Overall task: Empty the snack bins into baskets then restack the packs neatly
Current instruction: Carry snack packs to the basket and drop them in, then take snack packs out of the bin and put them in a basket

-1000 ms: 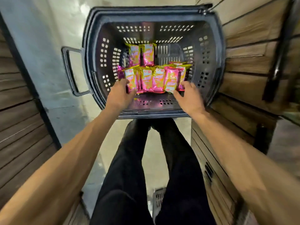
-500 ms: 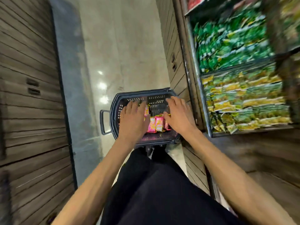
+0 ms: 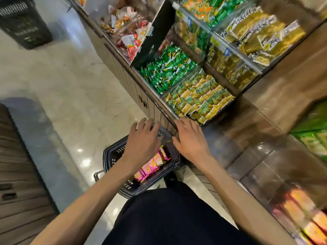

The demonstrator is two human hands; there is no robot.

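A dark plastic basket (image 3: 113, 156) stands on the floor at my feet, holding a row of pink and yellow snack packs (image 3: 152, 165). My left hand (image 3: 141, 144) hovers above the basket with fingers straight and empty. Beside it, my right hand (image 3: 191, 140) is also empty with fingers spread, its fingertips near the front edge of a shelf bin of yellow and green packs (image 3: 198, 99). A bin of green packs (image 3: 168, 68) sits just behind that one.
More bins of red-and-white packs (image 3: 127, 30) and olive packs (image 3: 256, 36) fill the upper shelves. A second dark basket (image 3: 23, 23) stands on the floor at top left. Wooden cabinets line both sides of the marble aisle (image 3: 70, 85).
Both hands let go of the pink packs and rose out of the basket toward the shelf bins. The view lifted from the basket up to the shelves.
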